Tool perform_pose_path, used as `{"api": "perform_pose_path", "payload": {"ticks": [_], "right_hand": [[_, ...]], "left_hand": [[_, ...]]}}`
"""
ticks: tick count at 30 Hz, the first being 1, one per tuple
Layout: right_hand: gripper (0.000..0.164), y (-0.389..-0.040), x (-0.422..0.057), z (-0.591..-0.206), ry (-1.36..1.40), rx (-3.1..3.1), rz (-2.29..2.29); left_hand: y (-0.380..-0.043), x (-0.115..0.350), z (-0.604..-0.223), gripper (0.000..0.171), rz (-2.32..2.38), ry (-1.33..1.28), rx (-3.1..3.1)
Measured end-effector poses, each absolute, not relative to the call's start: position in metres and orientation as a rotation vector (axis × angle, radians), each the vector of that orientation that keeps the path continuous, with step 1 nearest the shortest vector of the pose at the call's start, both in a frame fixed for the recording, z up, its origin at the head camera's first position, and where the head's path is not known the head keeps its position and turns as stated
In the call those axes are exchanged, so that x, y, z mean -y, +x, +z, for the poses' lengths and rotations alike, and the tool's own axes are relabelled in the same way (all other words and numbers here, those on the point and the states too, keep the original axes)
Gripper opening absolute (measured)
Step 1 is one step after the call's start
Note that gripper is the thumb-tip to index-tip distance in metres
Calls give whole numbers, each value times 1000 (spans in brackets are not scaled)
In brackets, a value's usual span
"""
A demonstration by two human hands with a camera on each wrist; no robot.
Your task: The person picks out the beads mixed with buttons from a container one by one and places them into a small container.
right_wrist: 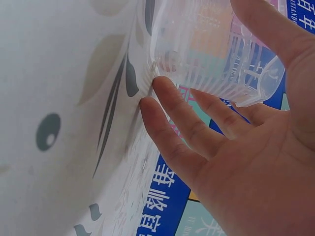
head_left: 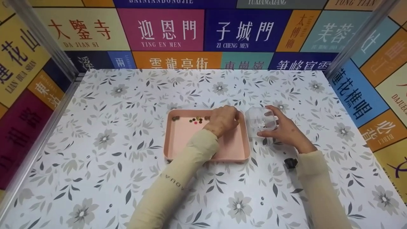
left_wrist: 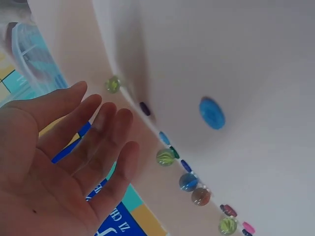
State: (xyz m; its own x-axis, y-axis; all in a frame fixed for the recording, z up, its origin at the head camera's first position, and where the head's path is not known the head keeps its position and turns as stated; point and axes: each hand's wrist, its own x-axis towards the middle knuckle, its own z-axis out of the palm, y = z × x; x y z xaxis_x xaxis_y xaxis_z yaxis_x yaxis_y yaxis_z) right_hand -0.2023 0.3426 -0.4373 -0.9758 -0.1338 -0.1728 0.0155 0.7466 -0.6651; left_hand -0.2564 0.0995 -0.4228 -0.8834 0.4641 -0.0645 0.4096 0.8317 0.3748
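A shallow pink tray holds glass marbles and flat coloured pieces, several of them along its far wall. Over the tray's right half is my left hand, reaching toward that wall. Its fingers are loosely bent in the left wrist view, with nothing visible between them. A flat blue piece lies on the tray floor, apart from the hand. To the right of the tray, my right hand holds a clear plastic container between thumb and fingers. Something small and dark shows inside the container.
A small black object is beside the right sleeve's cuff; its kind is unclear. The table has a floral cover. Colourful lettered panels enclose its back and sides.
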Motion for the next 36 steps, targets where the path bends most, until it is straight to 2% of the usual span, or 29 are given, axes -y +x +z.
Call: {"api": "perform_pose_path", "payload": {"ticks": [8,20,28,36], "right_hand": [[111,-203,-342,-434,-83,-2732,-1047],[111,-203,-341,-433,-100,-2724,-1043],[110,-203,-340,-436,-109,-2718,-1059],[110,-202,-342,-436,-95,-2714,-1068]], "left_hand": [[-261,-100,-429,19,641,648,-2793],[-260,-99,-439,13,774,622,-2782],[-260,-99,-447,10,737,630,-2834],[-259,-104,-448,14,721,651,-2856]]}}
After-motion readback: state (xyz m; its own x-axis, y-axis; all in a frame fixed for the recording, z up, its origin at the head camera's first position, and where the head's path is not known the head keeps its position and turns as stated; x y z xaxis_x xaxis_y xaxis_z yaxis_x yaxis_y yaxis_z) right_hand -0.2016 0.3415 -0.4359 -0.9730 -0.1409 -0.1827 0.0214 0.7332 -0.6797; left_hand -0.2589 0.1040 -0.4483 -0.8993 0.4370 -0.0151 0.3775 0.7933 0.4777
